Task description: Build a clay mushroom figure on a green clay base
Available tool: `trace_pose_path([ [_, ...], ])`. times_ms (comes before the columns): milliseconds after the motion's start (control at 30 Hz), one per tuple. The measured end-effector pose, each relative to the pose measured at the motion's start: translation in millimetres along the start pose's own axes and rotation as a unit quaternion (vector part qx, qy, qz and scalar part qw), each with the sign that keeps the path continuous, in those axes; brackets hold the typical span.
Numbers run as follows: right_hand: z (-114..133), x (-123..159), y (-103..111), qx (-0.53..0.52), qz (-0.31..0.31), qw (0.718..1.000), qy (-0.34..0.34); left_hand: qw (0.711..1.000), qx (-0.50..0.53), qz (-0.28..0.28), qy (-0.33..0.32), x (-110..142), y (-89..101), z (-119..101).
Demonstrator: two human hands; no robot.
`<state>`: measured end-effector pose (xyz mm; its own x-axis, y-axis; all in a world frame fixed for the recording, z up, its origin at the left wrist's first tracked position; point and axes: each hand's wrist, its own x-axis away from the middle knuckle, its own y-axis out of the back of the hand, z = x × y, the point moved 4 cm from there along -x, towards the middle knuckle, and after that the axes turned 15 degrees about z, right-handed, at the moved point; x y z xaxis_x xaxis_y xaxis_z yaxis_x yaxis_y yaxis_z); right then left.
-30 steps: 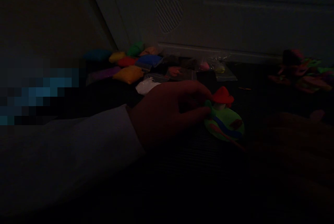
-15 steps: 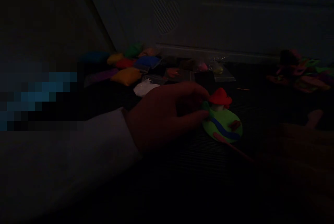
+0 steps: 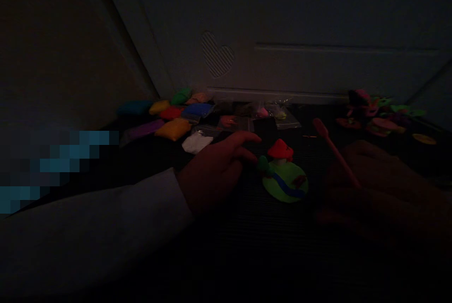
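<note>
A small clay scene (image 3: 283, 189) lies in the middle: a light green disc with a blue winding strip, a dark red piece and a dark green clump (image 3: 263, 164) at its left. A little house with a red pointed roof (image 3: 279, 149) and pale wall stands at its far edge. Just left of it, my left hand (image 3: 215, 171) rests with fingers apart, holding nothing. On the other side, my right hand (image 3: 384, 185), dim in shadow, grips a thin pink clay modelling tool (image 3: 337, 155), its broad flat end pointing up and left, clear of the disc.
Bags of coloured clay, among them orange (image 3: 173, 129), white (image 3: 197, 143) and blue (image 3: 198, 109), lie along the back left. Several finished clay pieces (image 3: 381, 126) are heaped at the back right. A pale panel with a ridged heart (image 3: 217, 54) rises behind. The light is very low.
My left hand has let go of the scene's green clump and drawn back left. The pink tool, earlier at the disc's near edge, has swung up and away with my right hand. The view has tilted down.
</note>
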<state>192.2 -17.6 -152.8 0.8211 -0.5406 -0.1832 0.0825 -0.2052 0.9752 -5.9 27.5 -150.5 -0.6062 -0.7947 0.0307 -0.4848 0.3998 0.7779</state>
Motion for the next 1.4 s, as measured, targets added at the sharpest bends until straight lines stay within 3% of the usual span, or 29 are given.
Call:
trace_pose_path([
  [100, 6, -11, 10, -0.038, -0.056, 0.997, 0.029, 1.0, 0.005, 0.012, -0.004, -2, -3.4, 2],
  [433, 9, -25, 6, -0.024, -0.031, 0.999, -0.009, 0.999, 0.003, 0.044, -0.027, -6, -7.7, 4],
  [833, -27, -5, 4, -0.006, -0.016, 0.997, -0.073, 0.996, -0.009, 0.072, -0.058, -3, -10.7, -2],
  [967, -37, -4, 1, -0.007, -0.015, 0.996, -0.091, 0.996, -0.021, 0.056, -0.061, -2, -10.5, -3],
  [1100, -39, -1, 3, -0.024, -0.021, 0.995, -0.09, 0.997, -0.048, -0.006, -0.056, 2, -6.3, -4],
  [1267, -30, 8, 21, -0.127, -0.019, 0.989, -0.072, 0.958, -0.23, -0.107, -0.136, 7, -1.8, -21],
  [1400, -30, 15, 30, -0.246, -0.033, 0.963, -0.105, 0.946, -0.262, -0.08, -0.172, 2, -6.0, -28],
])
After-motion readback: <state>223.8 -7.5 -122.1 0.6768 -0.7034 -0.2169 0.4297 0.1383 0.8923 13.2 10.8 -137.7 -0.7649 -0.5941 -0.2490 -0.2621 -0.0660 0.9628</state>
